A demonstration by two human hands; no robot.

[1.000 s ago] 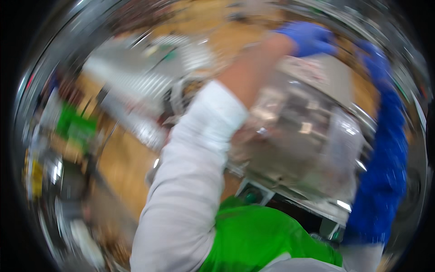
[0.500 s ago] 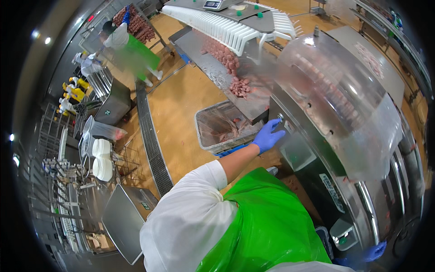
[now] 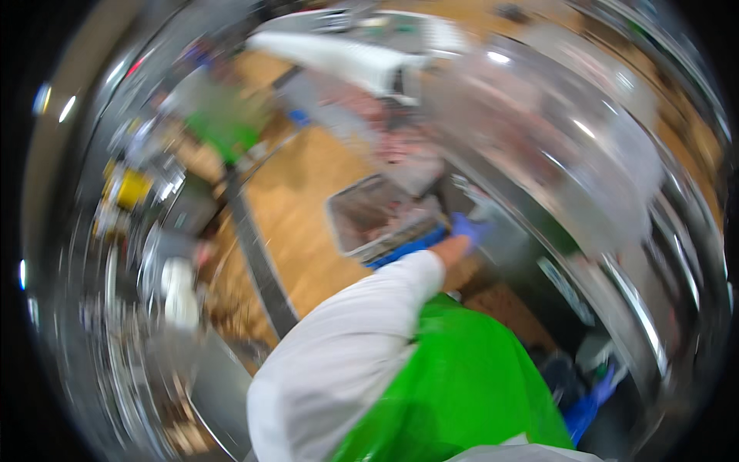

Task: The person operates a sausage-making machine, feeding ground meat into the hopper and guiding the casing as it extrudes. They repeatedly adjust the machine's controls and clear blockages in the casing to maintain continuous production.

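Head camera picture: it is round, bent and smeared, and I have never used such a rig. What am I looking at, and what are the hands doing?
It is a fisheye camera on the person's head, looking down, so straight edges bend; the blur is motion. The white sleeve and green apron are the person's own. The left hand, in a blue glove, reaches out to the steel machine, beside a metal tray holding something pinkish; whether it grips anything is too blurred to tell. The right hand, also blue-gloved, hangs low by the machine's side. The floor is tan.
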